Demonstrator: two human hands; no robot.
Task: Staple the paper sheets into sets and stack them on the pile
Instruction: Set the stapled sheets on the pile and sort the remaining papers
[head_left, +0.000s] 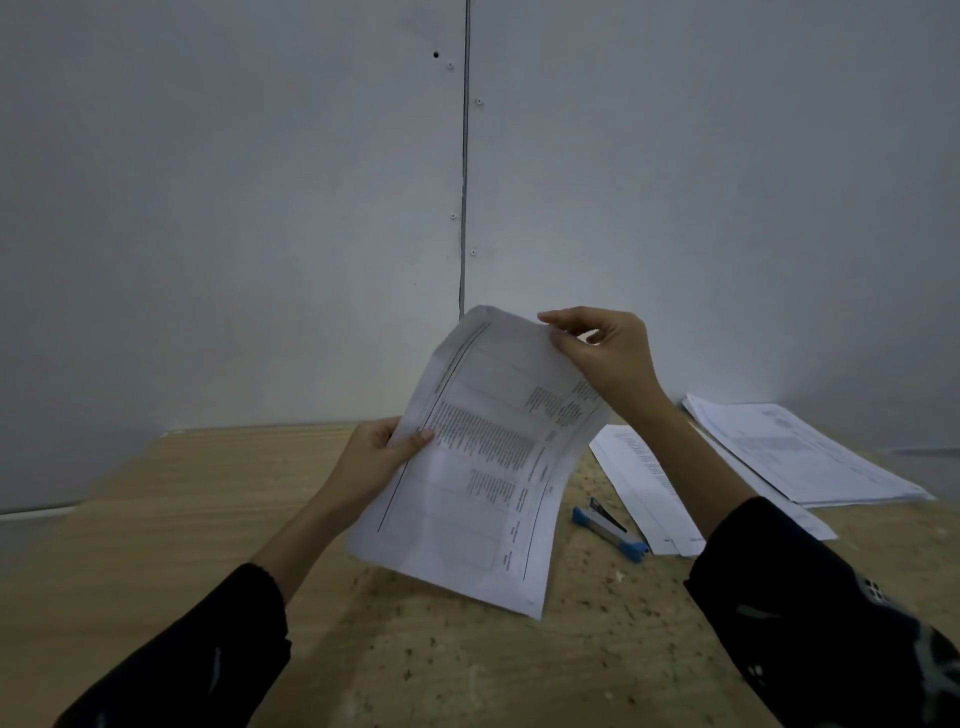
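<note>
I hold a set of printed paper sheets (483, 467) up above the table, tilted and slightly bent. My left hand (379, 457) grips its left edge, thumb on the front. My right hand (602, 353) pinches the top right corner. A blue and silver stapler (608, 527) lies on the wooden table (156, 519), just right of the held sheets. Right of the stapler lie loose sheets (639, 483), partly hidden by my right forearm. A pile of papers (800, 452) sits at the far right of the table.
A plain grey wall (260, 208) with a vertical seam stands right behind the table. The tabletop's near part is speckled with marks. The table's left half (182, 545) shows bare wood.
</note>
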